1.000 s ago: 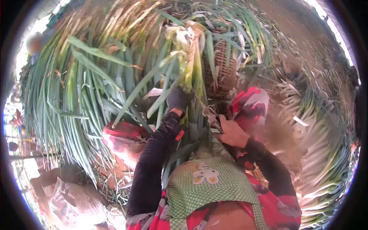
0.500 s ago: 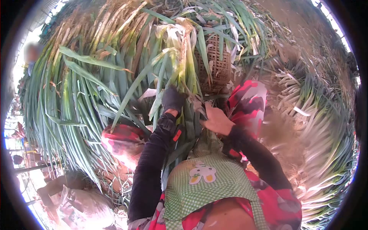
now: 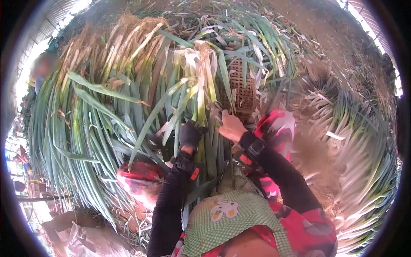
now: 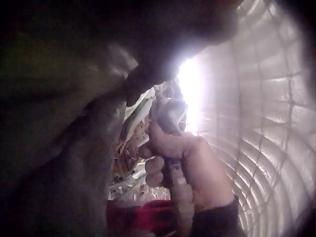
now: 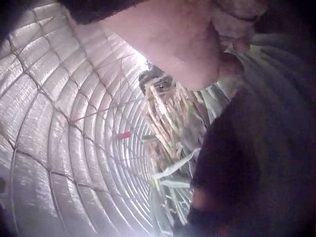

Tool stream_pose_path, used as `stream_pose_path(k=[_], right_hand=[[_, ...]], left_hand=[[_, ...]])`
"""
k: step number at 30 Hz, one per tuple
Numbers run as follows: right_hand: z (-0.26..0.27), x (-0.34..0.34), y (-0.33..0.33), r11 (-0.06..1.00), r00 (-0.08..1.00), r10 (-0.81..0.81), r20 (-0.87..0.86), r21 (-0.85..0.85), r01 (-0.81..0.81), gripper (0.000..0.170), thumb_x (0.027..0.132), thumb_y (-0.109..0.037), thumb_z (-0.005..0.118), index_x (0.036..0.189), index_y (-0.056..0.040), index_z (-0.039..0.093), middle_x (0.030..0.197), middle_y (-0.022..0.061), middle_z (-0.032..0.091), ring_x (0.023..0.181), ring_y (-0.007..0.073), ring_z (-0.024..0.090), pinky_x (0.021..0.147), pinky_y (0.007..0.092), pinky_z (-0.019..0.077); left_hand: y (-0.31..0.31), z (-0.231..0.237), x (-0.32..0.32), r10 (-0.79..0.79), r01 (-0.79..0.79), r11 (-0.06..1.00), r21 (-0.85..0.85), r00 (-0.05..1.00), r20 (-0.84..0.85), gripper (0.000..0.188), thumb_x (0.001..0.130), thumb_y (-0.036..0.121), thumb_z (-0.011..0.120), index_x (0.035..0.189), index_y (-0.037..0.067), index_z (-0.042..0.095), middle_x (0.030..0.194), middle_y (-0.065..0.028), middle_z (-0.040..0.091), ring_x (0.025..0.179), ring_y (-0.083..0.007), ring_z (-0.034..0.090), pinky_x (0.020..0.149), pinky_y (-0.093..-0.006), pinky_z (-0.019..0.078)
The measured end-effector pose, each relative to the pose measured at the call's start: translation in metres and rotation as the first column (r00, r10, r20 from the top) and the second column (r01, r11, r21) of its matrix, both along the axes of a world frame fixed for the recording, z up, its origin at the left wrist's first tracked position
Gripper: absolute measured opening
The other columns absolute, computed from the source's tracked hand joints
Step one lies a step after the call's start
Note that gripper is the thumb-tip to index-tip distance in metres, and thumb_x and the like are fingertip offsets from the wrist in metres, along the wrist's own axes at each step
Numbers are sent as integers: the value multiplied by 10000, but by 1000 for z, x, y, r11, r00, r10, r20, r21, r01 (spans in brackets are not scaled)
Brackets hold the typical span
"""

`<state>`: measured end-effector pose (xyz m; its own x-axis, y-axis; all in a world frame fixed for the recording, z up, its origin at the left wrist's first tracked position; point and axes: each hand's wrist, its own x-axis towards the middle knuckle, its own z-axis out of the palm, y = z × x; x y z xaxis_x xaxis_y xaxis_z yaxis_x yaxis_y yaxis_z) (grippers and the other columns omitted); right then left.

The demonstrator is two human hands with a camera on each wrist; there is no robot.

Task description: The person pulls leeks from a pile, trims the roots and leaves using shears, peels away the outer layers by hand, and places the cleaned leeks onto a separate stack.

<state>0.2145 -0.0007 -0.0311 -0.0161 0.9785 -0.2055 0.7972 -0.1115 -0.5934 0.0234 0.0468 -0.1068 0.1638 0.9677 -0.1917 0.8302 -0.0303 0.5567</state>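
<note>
My gloved left hand (image 3: 190, 135) grips a bunch of long green onions (image 3: 201, 100) by the green leaves, its fingers curled round them. The root ends point away from me, with pale, loose leaf skins hanging about them. Just right of the stalks is my bare right hand (image 3: 233, 127). Seen from the left wrist, its fingers wrap a hand tool (image 4: 173, 116) with a grey head and a pale, hose-like part below the fist. The tool's exact kind I cannot tell. In the right wrist view, the right hand (image 5: 177, 44) fills the top and hides the tool.
A heap of untrimmed green onions (image 3: 90, 124) spreads on the left. Beyond the right hand stands a brown lattice crate (image 3: 243, 92). Cleaner onions with white stems (image 3: 346, 141) lie in a long row at right. Another person (image 3: 40, 73) is at the far left. A pale sack (image 3: 94, 242) lies lower left.
My right hand has moved forward and left, closer to the onion stalks and up level with the left hand. The left hand keeps its hold on the bunch. The head view has shifted slightly.
</note>
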Motion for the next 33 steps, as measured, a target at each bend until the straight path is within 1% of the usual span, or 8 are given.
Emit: stream_pose_path(k=[11, 14, 16, 18, 20, 25, 28, 33], right_hand=[[-14, 23, 124, 996, 994, -80, 79, -28, 82, 396, 723, -133, 521, 1034, 90, 421, 867, 287, 598, 821, 420, 594, 701, 462, 478], [-19, 31, 132, 994, 991, -110, 73, 17, 109, 400, 724, -142, 537, 1024, 95, 417, 857, 292, 599, 829, 420, 598, 695, 449, 480], [-13, 29, 114, 999, 999, -43, 19, -8, 43, 387, 741, -166, 556, 1000, 83, 414, 835, 293, 593, 800, 426, 601, 681, 454, 479], [3, 23, 79, 997, 997, 71, -40, 17, -70, 400, 745, -178, 571, 1001, 78, 402, 811, 294, 584, 779, 432, 598, 675, 468, 474], [19, 12, 26, 990, 984, 141, -110, 24, -140, 428, 744, -183, 588, 1015, 76, 381, 791, 294, 574, 759, 442, 591, 665, 486, 467], [51, 4, -76, 956, 945, 285, -160, -28, -293, 540, 746, -212, 635, 1103, 42, 320, 800, 292, 557, 784, 479, 546, 678, 503, 433], [53, 6, -88, 976, 957, 212, -198, -11, -218, 569, 744, -222, 633, 1126, 50, 311, 812, 301, 553, 804, 477, 542, 687, 501, 429], [31, -1, -88, 971, 951, 231, -207, -17, -239, 549, 742, -217, 629, 1091, 71, 319, 823, 311, 542, 833, 476, 534, 699, 501, 420]], left_hand=[[3, -49, -21, 80, 2, 987, -164, 865, 495, 543, 634, 365, 771, 984, -20, 614, 877, -232, 640, 854, -354, 618, 752, -394, 472], [-13, 12, -10, 4, 8, 1000, -12, 627, 779, 474, 687, 341, 735, 970, -22, 623, 847, -205, 649, 804, -335, 629, 722, -386, 474], [-21, 61, -10, -83, 74, 996, 42, 732, 676, 428, 744, 347, 684, 974, -9, 626, 890, -186, 644, 832, -315, 618, 736, -378, 467], [-3, 96, -25, -235, 239, 971, -35, 968, 84, 400, 821, 377, 611, 996, 17, 623, 991, -166, 629, 921, -285, 592, 780, -366, 453], [10, 89, -38, -327, 330, 941, 78, 944, -44, 314, 821, 327, 582, 931, 39, 638, 1001, -176, 612, 944, -325, 574, 816, -410, 440], [38, 76, -54, -135, 131, 952, 278, 991, -2, 361, 617, 256, 750, 861, 11, 646, 784, -198, 639, 753, -333, 627, 677, -399, 473], [40, 87, -46, -3, -3, 946, 323, 1000, 16, 385, 592, 252, 759, 876, 24, 635, 786, -218, 625, 786, -382, 607, 676, -432, 474], [13, 88, -16, 2, 36, 935, 353, 994, -107, 276, 623, 192, 682, 810, 16, 579, 742, -231, 611, 748, -407, 599, 648, -464, 483]])
